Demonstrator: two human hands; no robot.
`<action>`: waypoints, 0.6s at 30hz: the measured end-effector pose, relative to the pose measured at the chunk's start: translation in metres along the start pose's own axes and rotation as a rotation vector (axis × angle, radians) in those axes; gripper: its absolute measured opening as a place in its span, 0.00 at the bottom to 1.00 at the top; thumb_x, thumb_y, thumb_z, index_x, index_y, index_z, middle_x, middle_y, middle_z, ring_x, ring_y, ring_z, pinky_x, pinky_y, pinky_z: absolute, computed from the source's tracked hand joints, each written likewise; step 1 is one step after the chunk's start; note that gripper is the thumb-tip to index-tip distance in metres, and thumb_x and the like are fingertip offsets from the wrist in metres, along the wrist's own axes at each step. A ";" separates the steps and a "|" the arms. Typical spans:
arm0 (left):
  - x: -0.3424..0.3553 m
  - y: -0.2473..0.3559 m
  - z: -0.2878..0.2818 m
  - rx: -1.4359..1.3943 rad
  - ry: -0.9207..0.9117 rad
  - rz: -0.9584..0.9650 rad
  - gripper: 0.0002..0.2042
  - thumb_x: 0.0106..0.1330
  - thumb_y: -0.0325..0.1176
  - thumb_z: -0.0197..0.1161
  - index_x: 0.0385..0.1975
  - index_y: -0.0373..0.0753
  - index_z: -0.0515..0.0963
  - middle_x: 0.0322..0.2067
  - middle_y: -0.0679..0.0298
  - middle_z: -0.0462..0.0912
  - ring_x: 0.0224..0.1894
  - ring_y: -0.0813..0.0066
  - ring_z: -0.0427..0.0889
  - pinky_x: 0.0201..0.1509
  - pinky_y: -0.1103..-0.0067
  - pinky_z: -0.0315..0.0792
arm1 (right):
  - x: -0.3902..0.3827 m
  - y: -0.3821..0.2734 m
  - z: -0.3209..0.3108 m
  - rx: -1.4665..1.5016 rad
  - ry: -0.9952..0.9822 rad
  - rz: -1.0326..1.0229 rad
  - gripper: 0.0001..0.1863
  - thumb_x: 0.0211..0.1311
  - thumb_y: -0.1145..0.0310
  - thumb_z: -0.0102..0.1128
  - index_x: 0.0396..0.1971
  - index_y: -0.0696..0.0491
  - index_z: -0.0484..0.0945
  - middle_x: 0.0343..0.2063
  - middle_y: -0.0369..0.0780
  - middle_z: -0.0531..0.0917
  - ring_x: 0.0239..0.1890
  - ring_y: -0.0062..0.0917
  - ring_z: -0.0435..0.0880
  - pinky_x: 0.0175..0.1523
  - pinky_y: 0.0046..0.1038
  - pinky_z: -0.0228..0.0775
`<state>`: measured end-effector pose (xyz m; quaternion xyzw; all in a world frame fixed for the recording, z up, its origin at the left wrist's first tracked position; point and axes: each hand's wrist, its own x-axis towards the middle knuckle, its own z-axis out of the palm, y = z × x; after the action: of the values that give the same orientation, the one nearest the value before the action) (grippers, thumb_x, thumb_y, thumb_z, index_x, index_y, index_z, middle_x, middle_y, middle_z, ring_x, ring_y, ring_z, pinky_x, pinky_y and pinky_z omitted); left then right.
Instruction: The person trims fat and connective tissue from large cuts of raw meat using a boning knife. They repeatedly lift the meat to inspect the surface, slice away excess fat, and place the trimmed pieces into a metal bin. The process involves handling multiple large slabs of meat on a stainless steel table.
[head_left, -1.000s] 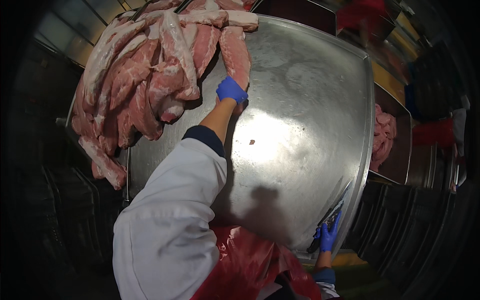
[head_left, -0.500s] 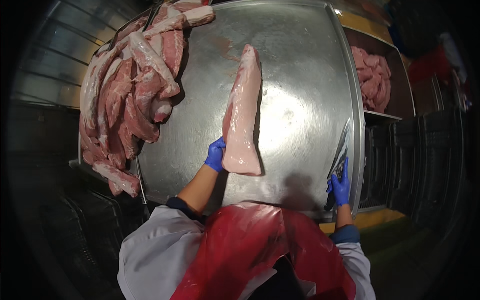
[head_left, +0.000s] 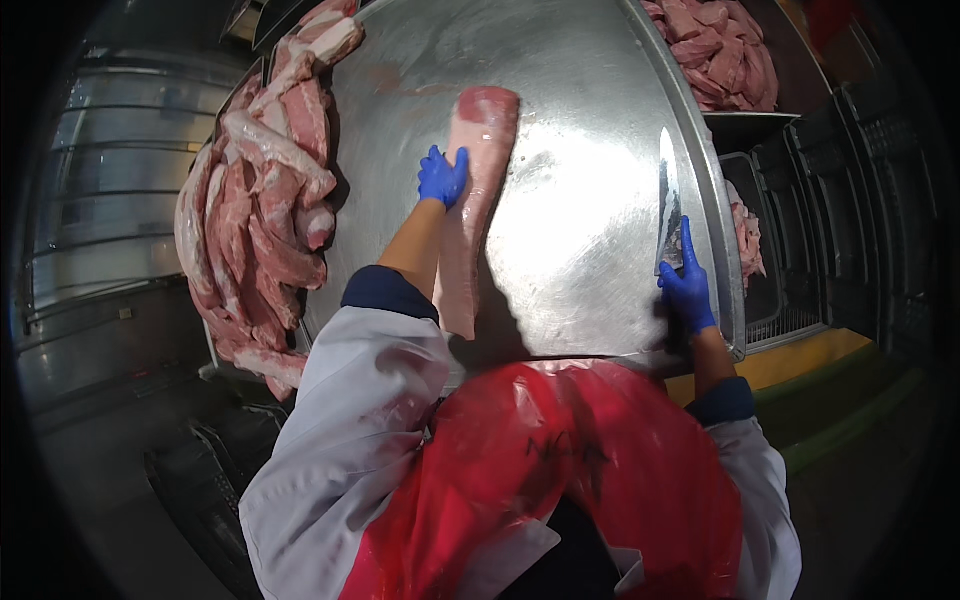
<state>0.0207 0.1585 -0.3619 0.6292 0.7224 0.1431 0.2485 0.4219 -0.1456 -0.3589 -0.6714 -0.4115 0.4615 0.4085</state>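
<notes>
A long, pale pork loin [head_left: 470,215] lies lengthwise on the metal work table [head_left: 580,60]. Its broad, redder end is at the far side and its other end points toward me. On the loin's left edge, toward the far end, rests my blue-gloved left hand [head_left: 442,178], open with spread fingers. At the table's right side my right hand [head_left: 688,285], also gloved in blue, is shut on a knife [head_left: 668,205]. The blade points away from me, and one finger stretches along it. The knife's handle is mostly hidden by that hand.
A large pile of raw meat strips [head_left: 265,200] fills the left side of the table. Beyond the right rim stands a bin [head_left: 800,60] of pink meat pieces. Nearer me, a dark crate [head_left: 765,285] holds more scraps. Black crates [head_left: 850,200] stand farther right.
The loin has been turned, so its broad end now lies far from me. My left hand has moved from the near end to the far part; my right hand and knife have shifted farther away.
</notes>
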 end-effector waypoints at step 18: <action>0.044 0.034 0.017 0.247 0.045 0.526 0.41 0.70 0.54 0.54 0.75 0.34 0.49 0.76 0.44 0.39 0.78 0.39 0.36 0.77 0.50 0.38 | 0.225 -0.146 0.168 0.189 -0.299 0.101 0.43 0.61 0.75 0.51 0.77 0.41 0.49 0.64 0.44 0.75 0.31 0.30 0.85 0.34 0.29 0.80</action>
<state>0.0549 0.2052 -0.3663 0.8172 0.5516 0.1276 0.1081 0.2883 0.1394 -0.3275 -0.5738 -0.3882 0.6128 0.3802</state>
